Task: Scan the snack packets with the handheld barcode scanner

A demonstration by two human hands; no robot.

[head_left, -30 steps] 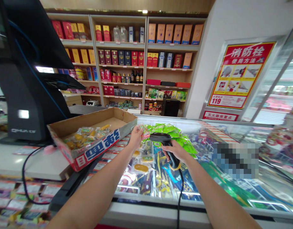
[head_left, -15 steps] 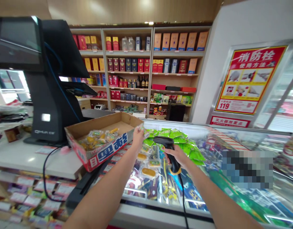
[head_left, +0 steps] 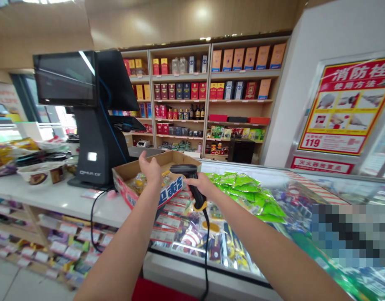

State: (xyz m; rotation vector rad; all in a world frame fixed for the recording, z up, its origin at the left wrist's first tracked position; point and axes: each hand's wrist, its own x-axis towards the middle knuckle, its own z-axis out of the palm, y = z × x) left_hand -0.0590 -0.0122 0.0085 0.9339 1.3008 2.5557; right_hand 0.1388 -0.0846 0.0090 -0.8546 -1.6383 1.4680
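Observation:
My left hand (head_left: 150, 169) is over the cardboard box (head_left: 176, 158), its fingers apart with nothing visible in them. Inside the box lie several small clear packets (head_left: 138, 182) with yellow contents, partly hidden by my left hand and the box wall. My right hand (head_left: 200, 184) grips a black barcode scanner (head_left: 195, 192) by its handle, just right of the box's printed front. The scanner's head points left toward the box, and its cable (head_left: 206, 251) hangs down in front of the counter. A yellow packet (head_left: 211, 227) lies on the glass counter below the scanner.
Green packets (head_left: 251, 192) lie in a heap on the glass counter to the right. A dark point-of-sale terminal (head_left: 98, 138) stands left of the box. Beyond the counter are shelves (head_left: 179, 75) of boxes and bottles. A bowl-shaped tub (head_left: 38, 174) sits far left.
My left hand has moved left from the counter to the box, and the small packet it pinched no longer shows. The scanner has moved left in my right hand. The view has turned left.

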